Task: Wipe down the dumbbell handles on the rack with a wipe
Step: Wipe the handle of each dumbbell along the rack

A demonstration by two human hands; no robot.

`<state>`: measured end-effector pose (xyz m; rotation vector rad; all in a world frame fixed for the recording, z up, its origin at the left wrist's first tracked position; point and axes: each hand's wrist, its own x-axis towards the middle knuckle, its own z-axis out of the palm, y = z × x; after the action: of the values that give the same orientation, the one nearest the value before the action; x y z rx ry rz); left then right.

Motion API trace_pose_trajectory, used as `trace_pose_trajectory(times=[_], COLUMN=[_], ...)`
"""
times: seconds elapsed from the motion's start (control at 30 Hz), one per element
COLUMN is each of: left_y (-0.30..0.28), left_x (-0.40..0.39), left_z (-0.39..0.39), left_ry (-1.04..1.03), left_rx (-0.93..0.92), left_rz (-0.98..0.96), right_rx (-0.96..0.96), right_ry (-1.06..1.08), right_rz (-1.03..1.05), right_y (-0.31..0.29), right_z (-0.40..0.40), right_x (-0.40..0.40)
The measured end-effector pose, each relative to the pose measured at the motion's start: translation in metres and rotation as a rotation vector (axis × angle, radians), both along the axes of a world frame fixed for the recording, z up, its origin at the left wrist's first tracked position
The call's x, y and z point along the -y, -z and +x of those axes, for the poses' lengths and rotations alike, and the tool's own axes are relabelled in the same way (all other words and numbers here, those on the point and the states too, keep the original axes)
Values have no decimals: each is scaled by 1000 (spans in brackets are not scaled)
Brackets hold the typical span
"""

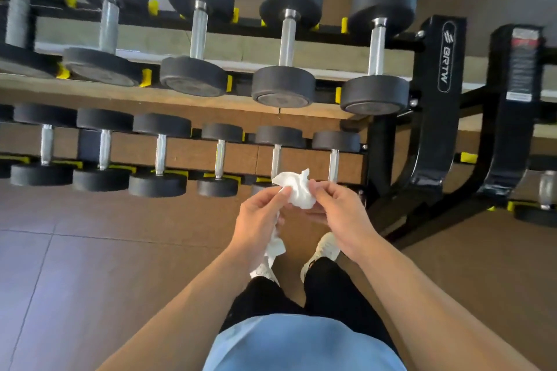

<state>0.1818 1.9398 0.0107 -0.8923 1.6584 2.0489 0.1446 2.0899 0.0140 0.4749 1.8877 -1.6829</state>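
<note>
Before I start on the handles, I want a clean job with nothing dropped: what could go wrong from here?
1. The wipe is bunched between the left hand and right hand, with a loose tail hanging below; crumpled, it may cover little of a handle, or part may tear off.
2. The lower-row handles sit between close-set heads, so knuckles could knock them.
3. The shoes stand near the rack; a nudged dumbbell could land there.

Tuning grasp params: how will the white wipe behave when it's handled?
Probably floppy: the wipe is crumpled between the left hand and right hand, with a tail drooping below the left. Likely very light, since fingertip pinches hold it. Looks thin, so it may tear.
</note>
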Motion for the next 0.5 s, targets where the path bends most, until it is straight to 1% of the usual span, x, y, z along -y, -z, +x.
trace_pose_trajectory(times=[0.1, 0.2, 0.23, 0.27, 0.3, 0.37, 0.43, 0.47, 0.5], left_y=[7, 21, 28, 37, 46, 64, 81, 88, 96], left_x=[-13, -29, -36, -43, -52, -69, -83, -90, -96], left_z=[-12, -26, -31, -37, -43, -56, -69, -74, -80], left_ry=[34, 55, 45, 27, 3, -45, -77, -87, -90], left_rx=[11, 46, 78, 118, 159, 231, 252, 252, 250], left_rz=[-50, -135, -161, -173, -175, -182, -198, -197, -194], right_rx=[-45, -78, -56, -27, 11, 125, 234, 259, 263], right_ry=[74, 377, 454, 482, 478, 500, 562, 566, 532], right_rz=[77, 126, 119, 103, 67, -73, -258, -318, -328], right_y=[13, 34, 41, 50, 59, 74, 86, 93, 100], right_z=[-1, -10, -14, -18, -22, -29, -38, -42, -47], right_x=[-15, -31, -36, -41, -46, -55, -68, -75, -81])
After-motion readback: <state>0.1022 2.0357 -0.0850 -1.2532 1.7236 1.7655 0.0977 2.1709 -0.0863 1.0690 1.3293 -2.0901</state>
